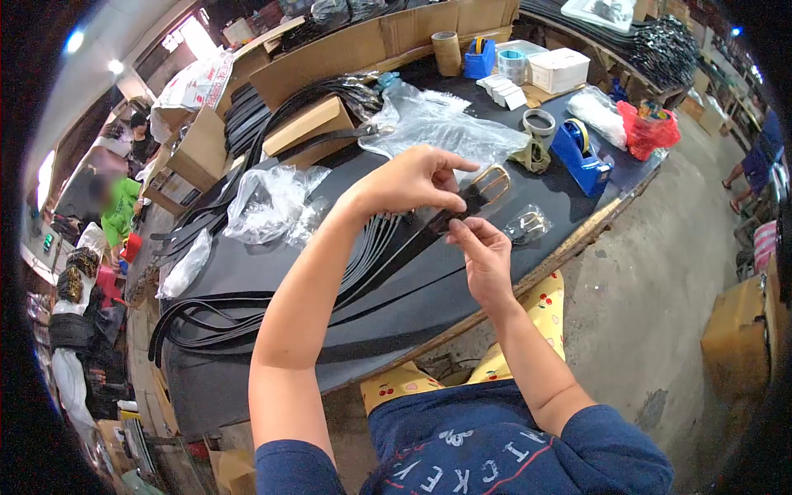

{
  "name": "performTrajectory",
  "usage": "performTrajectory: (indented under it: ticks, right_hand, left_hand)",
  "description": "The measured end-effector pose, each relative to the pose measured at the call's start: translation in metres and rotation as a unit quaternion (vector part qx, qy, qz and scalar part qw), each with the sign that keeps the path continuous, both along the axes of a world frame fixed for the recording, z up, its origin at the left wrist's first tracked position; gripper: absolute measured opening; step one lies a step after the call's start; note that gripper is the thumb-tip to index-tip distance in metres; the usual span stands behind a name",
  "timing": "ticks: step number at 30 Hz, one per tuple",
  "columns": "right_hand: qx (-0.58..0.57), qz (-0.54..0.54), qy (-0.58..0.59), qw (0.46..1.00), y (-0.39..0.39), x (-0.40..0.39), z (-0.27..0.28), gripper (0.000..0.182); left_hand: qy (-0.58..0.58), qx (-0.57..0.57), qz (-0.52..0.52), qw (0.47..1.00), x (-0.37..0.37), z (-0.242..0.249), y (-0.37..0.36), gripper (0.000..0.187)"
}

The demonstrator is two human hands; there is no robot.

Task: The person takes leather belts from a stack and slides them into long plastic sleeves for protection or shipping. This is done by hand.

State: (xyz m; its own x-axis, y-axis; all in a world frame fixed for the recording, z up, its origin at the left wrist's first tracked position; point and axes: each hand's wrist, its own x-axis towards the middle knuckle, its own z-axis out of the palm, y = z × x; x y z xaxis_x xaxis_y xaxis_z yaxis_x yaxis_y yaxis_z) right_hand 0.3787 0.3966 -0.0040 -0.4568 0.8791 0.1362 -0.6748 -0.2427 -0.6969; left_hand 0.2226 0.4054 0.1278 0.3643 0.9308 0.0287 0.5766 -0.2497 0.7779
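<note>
The person's left hand (417, 180) is raised over the worktable (272, 388), thumb and fingers pinched narrow on the upper edge of a black belt (445, 219) just short of its end. The right hand (485, 254) comes up from below and the near side, fingertips closed on the same strap a little nearer the body, so both hands hold one short stretch of belt with only a small gap between the two grips. From that stretch the belt's long axis runs on a diagonal: its buckle end points up and away to the person's right, where a gold-coloured buckle (492, 181) sits just past the left fingertips, and its tail falls down and to the left into a spread bundle of black belts (272, 309) lying flat on the dark table surface. The left hand is the nearer of the two to the buckle; the right hand lies on the tail side. Whether the buckle is already fixed to the strap or only rests against it cannot be told at this sharpness. Just right of the right hand a small clear bag (528, 224) holding what looks like another buckle lies on the table. Farther out stand a blue tape dispenser (582, 153) and crumpled clear plastic bags (441, 124).
</note>
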Motion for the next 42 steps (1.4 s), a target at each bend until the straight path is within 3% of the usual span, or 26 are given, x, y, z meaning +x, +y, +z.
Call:
performTrajectory:
  ticks: [1, 3, 5, 10, 14, 16, 23, 25, 26, 29, 33, 40, 42]
  right_hand:
    - [-0.008, -0.041, 0.003, 0.999, 0.001, 0.0, -0.003, 0.007]
    - [-0.015, -0.087, 0.008, 0.996, 0.005, 0.002, -0.006, 0.006]
    - [-0.04, -0.131, 0.0, 0.991, 0.01, 0.006, -0.009, 0.008]
    - [-0.058, -0.131, 0.001, 0.99, 0.013, 0.009, -0.011, 0.008]
    - [-0.021, -0.128, -0.037, 0.991, 0.01, 0.008, -0.009, 0.008]
    - [-0.007, -0.133, -0.053, 0.99, 0.008, 0.009, -0.006, 0.007]
    - [-0.002, -0.144, -0.075, 0.987, 0.006, 0.012, 0.0, 0.005]
    - [-0.002, -0.147, -0.082, 0.986, 0.007, 0.011, -0.001, 0.005]
    - [-0.002, -0.146, -0.061, 0.987, 0.007, 0.01, -0.003, 0.006]
    - [0.008, -0.146, -0.051, 0.988, 0.005, 0.009, -0.002, 0.006]
    - [0.037, -0.12, -0.043, 0.991, 0.012, 0.012, -0.008, 0.007]
    - [0.076, -0.077, -0.02, 0.994, 0.017, 0.019, -0.005, 0.011]
    - [0.089, -0.07, -0.003, 0.994, 0.02, 0.022, -0.008, 0.012]
  left_hand:
    - [-0.001, -0.001, -0.003, 1.0, 0.0, -0.006, 0.002, 0.049]
    - [-0.087, -0.09, 0.104, 0.987, 0.005, -0.015, 0.004, 0.045]
    - [-0.125, -0.096, 0.176, 0.972, 0.013, -0.024, -0.006, 0.031]
    - [-0.258, -0.065, 0.225, 0.937, 0.017, -0.051, -0.02, 0.022]
    - [-0.292, -0.055, 0.258, 0.919, 0.02, -0.053, -0.025, 0.018]
    - [-0.256, -0.047, 0.272, 0.926, 0.02, -0.052, -0.026, 0.016]
    - [-0.164, 0.001, 0.19, 0.968, 0.02, -0.061, -0.028, 0.019]
    - [-0.084, 0.092, 0.158, 0.98, 0.019, -0.062, -0.03, 0.019]
    - [-0.07, 0.082, 0.163, 0.981, 0.021, -0.062, -0.032, 0.021]
    - [-0.148, 0.043, 0.256, 0.954, 0.035, -0.069, -0.038, 0.023]
    - [-0.154, 0.047, 0.272, 0.949, 0.033, -0.066, -0.037, 0.022]
    - [-0.259, -0.022, 0.198, 0.945, 0.023, -0.056, -0.028, 0.02]
    - [-0.315, -0.086, 0.155, 0.932, 0.021, -0.051, -0.028, 0.022]
